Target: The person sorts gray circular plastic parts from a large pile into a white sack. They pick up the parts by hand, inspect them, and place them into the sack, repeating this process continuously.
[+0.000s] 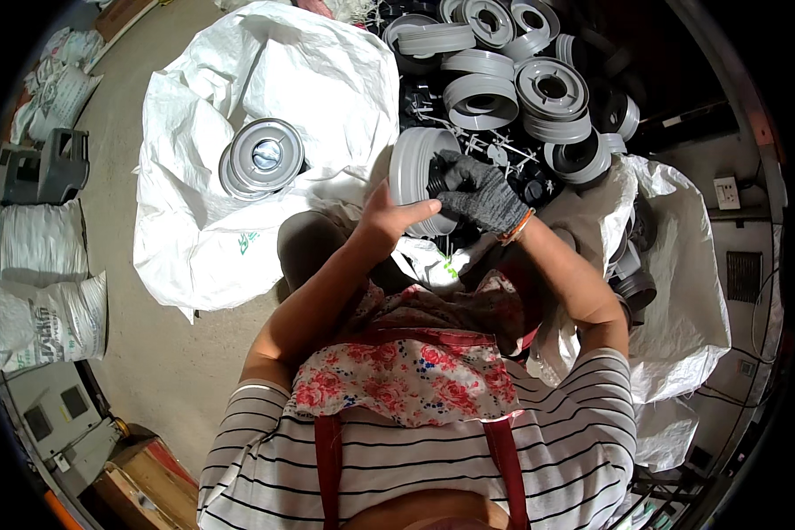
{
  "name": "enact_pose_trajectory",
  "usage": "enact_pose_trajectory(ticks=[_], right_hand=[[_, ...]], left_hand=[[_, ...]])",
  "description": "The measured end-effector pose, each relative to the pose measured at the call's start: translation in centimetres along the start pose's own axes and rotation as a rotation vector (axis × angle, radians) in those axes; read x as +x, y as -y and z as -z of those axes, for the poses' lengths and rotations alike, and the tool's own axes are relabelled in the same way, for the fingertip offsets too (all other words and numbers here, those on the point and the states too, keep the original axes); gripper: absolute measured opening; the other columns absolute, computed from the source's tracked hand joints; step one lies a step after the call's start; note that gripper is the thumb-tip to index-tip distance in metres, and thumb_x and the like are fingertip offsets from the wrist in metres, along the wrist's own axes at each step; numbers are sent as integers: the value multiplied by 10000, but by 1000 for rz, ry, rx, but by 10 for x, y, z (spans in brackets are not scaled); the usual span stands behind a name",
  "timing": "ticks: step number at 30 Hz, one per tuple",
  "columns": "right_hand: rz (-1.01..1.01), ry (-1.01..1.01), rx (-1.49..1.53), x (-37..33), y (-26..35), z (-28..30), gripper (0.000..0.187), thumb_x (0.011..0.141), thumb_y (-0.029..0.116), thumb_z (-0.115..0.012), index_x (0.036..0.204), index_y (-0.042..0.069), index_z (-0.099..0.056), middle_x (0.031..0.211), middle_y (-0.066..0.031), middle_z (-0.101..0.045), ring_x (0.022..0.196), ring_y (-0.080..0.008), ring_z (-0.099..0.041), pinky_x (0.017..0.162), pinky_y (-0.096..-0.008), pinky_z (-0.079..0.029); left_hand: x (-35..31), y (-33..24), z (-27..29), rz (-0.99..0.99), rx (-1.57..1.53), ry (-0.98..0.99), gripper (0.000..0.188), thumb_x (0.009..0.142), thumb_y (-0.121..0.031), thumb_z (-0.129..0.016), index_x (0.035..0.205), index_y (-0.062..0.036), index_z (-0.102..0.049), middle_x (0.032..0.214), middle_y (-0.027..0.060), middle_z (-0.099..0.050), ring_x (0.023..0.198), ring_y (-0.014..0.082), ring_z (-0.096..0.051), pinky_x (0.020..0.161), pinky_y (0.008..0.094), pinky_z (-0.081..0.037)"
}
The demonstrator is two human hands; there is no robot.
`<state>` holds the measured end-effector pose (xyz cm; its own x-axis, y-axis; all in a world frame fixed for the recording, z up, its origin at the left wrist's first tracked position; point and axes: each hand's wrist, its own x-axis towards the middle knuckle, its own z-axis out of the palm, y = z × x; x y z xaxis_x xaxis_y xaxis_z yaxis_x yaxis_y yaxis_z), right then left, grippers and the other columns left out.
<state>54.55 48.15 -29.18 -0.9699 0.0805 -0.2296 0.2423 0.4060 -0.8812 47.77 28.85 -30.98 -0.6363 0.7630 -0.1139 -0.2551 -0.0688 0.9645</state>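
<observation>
Nearest: striped shirt (574, 442), floral apron (406, 375) with red straps. Bare left hand (389, 216), fingers curled, thumb stretched along the rim of a grey plastic spool (412, 172) held in front of the chest. Gloved right hand (481, 194), grey knit, fingers bent into the spool's dark centre. Further left, stacked grey spools (263, 157) resting on a white woven sack (318, 79). Far left, white printed bags (44, 322) on the floor. Beyond, a heap of grey spools (539, 84).
</observation>
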Motion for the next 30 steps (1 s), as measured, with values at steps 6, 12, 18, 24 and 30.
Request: enact_pose_trajectory(ticks=[6, 12, 18, 24, 30], right_hand=[[388, -213, -435, -6, 6, -13, 706, 611, 207, -788, 1212, 20, -467, 1216, -192, -491, 1156, -354, -463, 1007, -397, -378], [263, -211, 16, -12, -7, -17, 807, 615, 245, -813, 1291, 38, -425, 1254, -157, -499, 1158, -271, -484, 983, -360, -397], [242, -274, 155, -21, -24, -19, 665, 738, 219, -745, 1298, 32, -440, 1203, -100, -555, 1086, -194, -529, 942, -312, -421], [324, -361, 21, -23, -33, -26, 668, 740, 253, -742, 1292, 24, -445, 1208, -109, -555, 1087, -199, -532, 938, -319, -420], [319, -440, 144, -32, -12, -36, 506, 711, 176, -771, 1126, 43, -514, 1017, -55, -582, 930, -149, -559, 847, -306, -477]], left_hand=[[-9, 0, -1, 120, -117, 27, 384, 815, -24, -635, 1178, 6, -515, 979, 61, -610, 933, 158, -589, 841, 304, -489], [-11, -6, -8, -27, -87, 213, 700, 724, -135, -788, 1317, -20, -433, 1127, 59, -595, 1024, 119, -539, 908, 273, -430], [-16, -23, -17, -219, -16, 312, 902, 701, -116, -801, 1391, 74, -253, 1265, 140, -500, 1132, 150, -474, 991, 289, -371], [-30, -37, -21, -121, 436, 194, 940, 708, -39, -754, 1446, 10, -173, 1315, 151, -472, 1177, 150, -455, 1014, 308, -353], [-26, -26, -26, -198, 486, 31, 711, 679, -217, -783, 1263, 14, -450, 1035, 176, -620, 925, 235, -613, 855, 347, -478]])
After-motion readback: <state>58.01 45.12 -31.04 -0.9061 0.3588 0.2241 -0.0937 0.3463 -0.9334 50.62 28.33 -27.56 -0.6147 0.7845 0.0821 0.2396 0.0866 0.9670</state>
